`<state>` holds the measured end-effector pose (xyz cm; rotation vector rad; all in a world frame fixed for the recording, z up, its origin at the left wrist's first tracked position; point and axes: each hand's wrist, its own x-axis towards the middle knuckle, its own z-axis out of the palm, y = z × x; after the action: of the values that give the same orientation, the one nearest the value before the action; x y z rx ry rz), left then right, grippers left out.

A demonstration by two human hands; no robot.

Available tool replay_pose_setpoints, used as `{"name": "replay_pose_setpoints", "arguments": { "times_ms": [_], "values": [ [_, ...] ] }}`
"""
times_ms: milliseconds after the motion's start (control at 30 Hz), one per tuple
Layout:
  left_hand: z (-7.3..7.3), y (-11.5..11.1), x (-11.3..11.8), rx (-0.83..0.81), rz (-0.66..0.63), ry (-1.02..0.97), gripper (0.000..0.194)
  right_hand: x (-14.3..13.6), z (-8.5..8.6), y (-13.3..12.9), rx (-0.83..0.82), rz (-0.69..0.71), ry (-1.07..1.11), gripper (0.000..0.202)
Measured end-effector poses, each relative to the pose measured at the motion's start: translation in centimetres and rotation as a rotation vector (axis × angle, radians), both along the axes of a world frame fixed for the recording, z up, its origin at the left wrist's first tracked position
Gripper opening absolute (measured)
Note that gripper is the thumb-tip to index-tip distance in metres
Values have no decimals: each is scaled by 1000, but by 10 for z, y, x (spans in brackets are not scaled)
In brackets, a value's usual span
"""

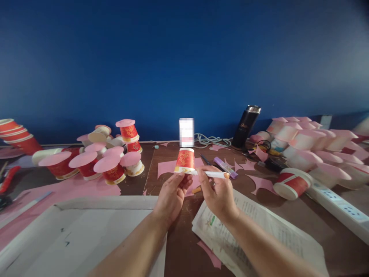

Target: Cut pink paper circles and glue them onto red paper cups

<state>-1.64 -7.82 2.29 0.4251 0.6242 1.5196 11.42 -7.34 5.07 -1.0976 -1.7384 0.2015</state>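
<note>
In the head view, my left hand (174,192) grips a red paper cup (185,158) with gold patterns near its wide rim. The cup is turned upside down, its narrow base uppermost. My right hand (216,192) is closed around a white pen-like stick (215,174) with an orange end. The stick's other end reaches the cup's rim; whether it touches cannot be seen clearly. A sheet of pink paper (165,168) lies on the table behind the cup.
Paper cups topped with pink discs (109,163) stand at left, near stacked red cups (21,136). A white tray (108,202) lies front left. Right are a newspaper (259,219), pink scraps (261,184), a black flask (246,127), a power strip (343,206) and cups with pink tops (311,138).
</note>
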Motion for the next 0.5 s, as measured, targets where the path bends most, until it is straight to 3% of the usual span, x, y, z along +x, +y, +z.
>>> {"name": "replay_pose_setpoints", "arguments": {
  "times_ms": [500],
  "values": [
    [7, 1, -2, -138, 7, -123, 9, 0, 3, 0, 28, -20, -40, 19]
  ]
}}
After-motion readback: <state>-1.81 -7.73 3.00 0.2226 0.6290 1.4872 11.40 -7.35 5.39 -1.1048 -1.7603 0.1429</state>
